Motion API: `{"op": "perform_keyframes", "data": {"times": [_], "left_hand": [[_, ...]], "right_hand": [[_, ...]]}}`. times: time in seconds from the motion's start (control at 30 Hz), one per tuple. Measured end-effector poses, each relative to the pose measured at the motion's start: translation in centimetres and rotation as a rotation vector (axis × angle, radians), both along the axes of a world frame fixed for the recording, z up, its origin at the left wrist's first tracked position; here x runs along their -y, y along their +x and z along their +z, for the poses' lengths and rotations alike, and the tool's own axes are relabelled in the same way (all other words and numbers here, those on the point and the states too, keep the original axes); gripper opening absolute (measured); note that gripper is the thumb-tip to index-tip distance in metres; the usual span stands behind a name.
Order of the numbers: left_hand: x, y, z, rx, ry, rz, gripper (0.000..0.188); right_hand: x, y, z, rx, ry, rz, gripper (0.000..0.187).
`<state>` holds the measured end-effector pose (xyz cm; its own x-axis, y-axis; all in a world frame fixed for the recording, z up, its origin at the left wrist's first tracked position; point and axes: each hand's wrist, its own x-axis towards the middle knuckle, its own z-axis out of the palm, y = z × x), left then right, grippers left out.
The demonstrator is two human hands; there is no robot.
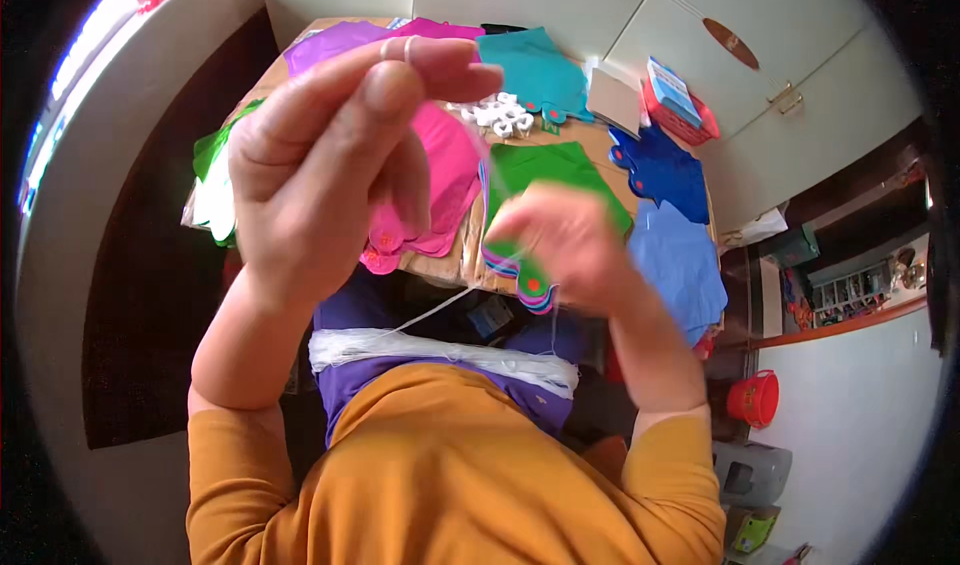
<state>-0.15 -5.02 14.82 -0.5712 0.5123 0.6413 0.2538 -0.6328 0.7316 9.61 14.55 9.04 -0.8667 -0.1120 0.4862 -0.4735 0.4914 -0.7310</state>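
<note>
My left hand (320, 155) is raised close to the view, its thumb and fingers pressed together. White string (409, 49) loops around its index finger. To the right and lower, my right hand (565, 245) is smeared by motion, with its fingers curled in. A blurred strand stretches between the two hands, and another string (435, 310) runs up from my lap toward the right hand. Across my thighs lies a bundle of white strings (350, 347). Behind the right hand is a stack of shaped sheets (550, 170), green on top, with a red-dotted tab.
Cardboard covers the table (455, 265). On it lie pink sheets (445, 155), teal sheets (535, 65), dark blue sheets (670, 180), light blue sheets (680, 265) and white cut-out shapes (500, 115). A red basket (705, 125) stands at the back right; a red bucket (755, 399) is further right.
</note>
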Motion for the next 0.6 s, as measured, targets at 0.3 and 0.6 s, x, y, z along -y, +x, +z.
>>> {"op": "perform_keyframes", "data": {"times": [0.3, 0.6], "left_hand": [[-0.5, 2.4, -4.5, -0.319, -0.247, -0.299, 0.009], [-0.8, 0.2, -6.5, -0.213, -0.592, 0.108, 0.031]], "right_hand": [[-0.9, -2.0, 2.4, -0.143, -0.111, -0.070, 0.013], [1.3, 0.5, 5.3, -0.088, -0.067, 0.068, 0.018]]}}
